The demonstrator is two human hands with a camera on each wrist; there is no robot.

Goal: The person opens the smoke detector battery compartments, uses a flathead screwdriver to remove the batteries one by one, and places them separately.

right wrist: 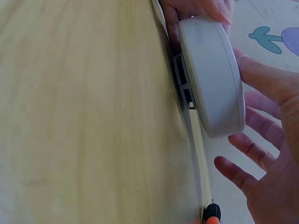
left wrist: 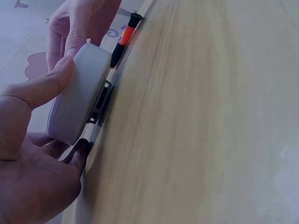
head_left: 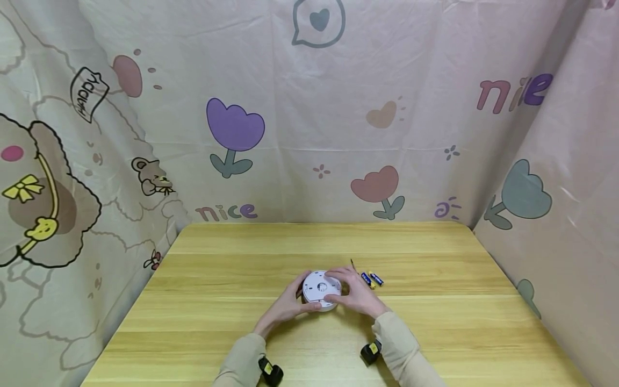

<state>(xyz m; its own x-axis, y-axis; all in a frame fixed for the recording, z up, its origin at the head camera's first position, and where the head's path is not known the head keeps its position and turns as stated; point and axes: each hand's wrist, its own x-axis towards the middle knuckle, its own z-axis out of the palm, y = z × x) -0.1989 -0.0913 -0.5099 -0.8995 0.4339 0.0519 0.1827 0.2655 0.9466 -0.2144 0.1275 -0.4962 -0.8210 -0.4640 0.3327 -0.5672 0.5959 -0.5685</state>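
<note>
A round white smoke detector [head_left: 316, 285] is held between both hands near the middle of the table, its slotted face turned up. In the left wrist view the white casing [left wrist: 81, 93] shows edge-on, with a small open frame [left wrist: 100, 102] sticking out of its underside, close over the wood. My left hand [head_left: 287, 306] grips the near left side, thumb along the rim and fingers reaching beneath. My right hand [head_left: 355, 290] holds the right side, thumb on the face; in the right wrist view its lower fingers [right wrist: 238, 175] spread off the casing.
Two blue-and-yellow batteries [head_left: 376, 278] lie just beyond my right hand. A screwdriver [left wrist: 125, 39] with an orange and black handle lies beside them, partly hidden by the hand in the head view. Printed curtains [head_left: 309, 134] enclose the wooden table [head_left: 217, 279] at the back and sides.
</note>
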